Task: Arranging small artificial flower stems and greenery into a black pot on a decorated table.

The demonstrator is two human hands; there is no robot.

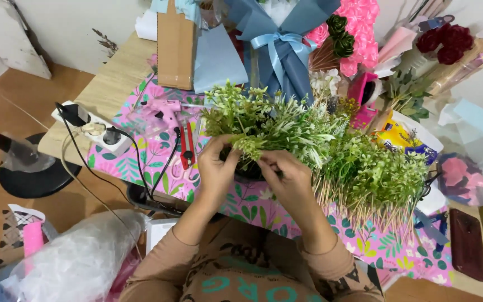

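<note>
Centrally, left hand point(214, 168) and right hand point(286, 174) both pinch, apparently, one green-and-white artificial sprig cluster point(252, 146), stems pointing downward between them.

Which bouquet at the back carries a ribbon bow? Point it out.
The blue-wrapped bouquet, tied with a light-blue ribbon bow; the pink bouquet beside it shows none.

Left of the greenery bunch point(286, 131), your path meets red clippers point(187, 146) and a pink glue gun point(160, 114). Behind it stands a blue bouquet point(280, 50); to its right, stick-mounted sprigs point(373, 179) crowd the table.
</note>
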